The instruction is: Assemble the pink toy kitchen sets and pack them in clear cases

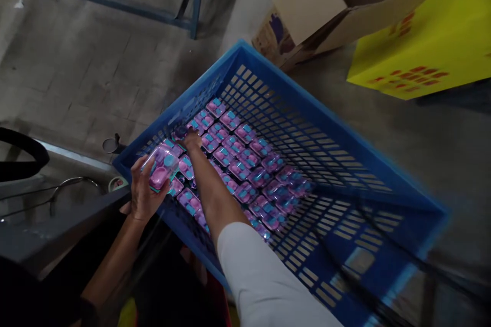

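My left hand (143, 196) is closed around a clear plastic pack (161, 166) with pink and blue contents, held just above the left end of a blue slatted crate (345, 153). Inside the crate, rows of similar packs (238, 169) lie side by side over the left part of its bottom. My right hand (191, 139), at the end of a white-sleeved arm, reaches down among the packs near the crate's far left wall. A darker purple pack is at its fingertips. Its fingers are mostly hidden and dim, so their grip cannot be made out.
Beyond the crate stand an open cardboard box (307, 5) and a yellow box with red print (425, 46). A metal frame (115, 4) stands on the floor at the upper left. Dark straps or cords (345, 271) cross the crate's right end.
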Available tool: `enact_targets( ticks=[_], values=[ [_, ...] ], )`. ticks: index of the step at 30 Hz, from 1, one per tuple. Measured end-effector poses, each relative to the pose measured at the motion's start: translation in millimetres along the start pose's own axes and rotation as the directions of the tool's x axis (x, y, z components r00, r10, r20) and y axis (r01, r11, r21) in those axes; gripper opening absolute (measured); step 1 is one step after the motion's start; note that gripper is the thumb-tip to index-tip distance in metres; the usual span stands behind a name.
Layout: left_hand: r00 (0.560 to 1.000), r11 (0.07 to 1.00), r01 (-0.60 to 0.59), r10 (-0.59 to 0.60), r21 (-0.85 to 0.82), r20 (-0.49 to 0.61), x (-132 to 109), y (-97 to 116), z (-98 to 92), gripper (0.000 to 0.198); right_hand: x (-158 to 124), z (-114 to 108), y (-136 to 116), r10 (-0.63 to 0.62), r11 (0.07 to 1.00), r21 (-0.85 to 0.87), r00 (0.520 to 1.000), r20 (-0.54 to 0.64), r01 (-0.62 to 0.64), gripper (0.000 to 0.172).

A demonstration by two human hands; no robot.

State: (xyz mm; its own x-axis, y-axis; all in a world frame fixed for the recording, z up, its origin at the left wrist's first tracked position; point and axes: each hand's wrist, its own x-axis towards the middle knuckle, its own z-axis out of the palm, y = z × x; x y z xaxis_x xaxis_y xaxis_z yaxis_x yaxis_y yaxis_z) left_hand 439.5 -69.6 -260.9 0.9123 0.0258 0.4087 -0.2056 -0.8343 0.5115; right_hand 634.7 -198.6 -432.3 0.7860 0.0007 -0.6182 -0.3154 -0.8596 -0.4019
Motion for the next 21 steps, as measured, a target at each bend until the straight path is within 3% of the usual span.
enact_targets(
  ticks=[4,10,16,21],
  values=[
    [1.000,1.000,-0.002,0.002,-0.027,0.020,-1,2,-0.9,0.078,10,-2,10,0.018,0.999,-0.030,0.997,0.075,-0.015,0.106],
    [0.999,0.995,0.020,-0.016,-0.098,0.049,-5,8,10.3,0.077,-4,-15,41,-0.156,0.988,0.011,0.985,0.078,0.156,0.094],
    [0.996,0.990,-0.010,0.023,-0.144,0.086,-3,26,25.5,0.078,-7,-26,33,-0.337,0.941,0.078,0.936,0.101,0.331,0.078],
    [0.992,0.986,-0.025,0.045,-0.162,0.120,-3,30,26.8,0.075,-3,-46,33,-0.387,0.916,0.170,0.910,0.150,0.362,0.084]
  ],
)
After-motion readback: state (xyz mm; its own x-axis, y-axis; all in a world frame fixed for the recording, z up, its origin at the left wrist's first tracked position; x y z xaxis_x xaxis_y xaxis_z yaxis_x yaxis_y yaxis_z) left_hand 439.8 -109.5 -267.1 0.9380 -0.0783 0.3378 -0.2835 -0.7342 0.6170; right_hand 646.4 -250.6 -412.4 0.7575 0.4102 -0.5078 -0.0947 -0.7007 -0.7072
